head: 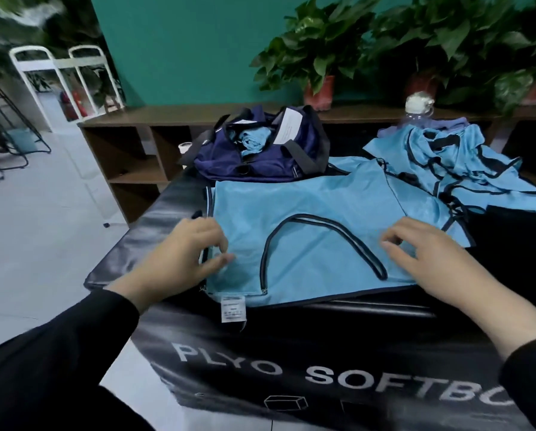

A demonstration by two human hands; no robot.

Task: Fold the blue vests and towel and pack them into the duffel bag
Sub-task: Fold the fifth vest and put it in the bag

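Note:
A light blue vest [307, 213] with dark trim lies spread flat on the black plyo box [291, 353], a white label hanging off its near edge. My left hand [185, 250] pinches the vest's left edge between thumb and fingers. My right hand [428, 256] rests on the vest's right part with its fingers bent down on the cloth. Behind the vest stands the navy duffel bag [260, 150], unzipped, with blue cloth showing inside. A heap of several more blue vests [453, 160] lies at the back right. I cannot make out the towel.
A clear water bottle [417, 112] with a white cap stands behind the heap. A brown shelf unit [136, 144] runs along the teal wall, with potted plants [319, 57] on top. White chairs [58, 79] stand at the far left on the grey floor.

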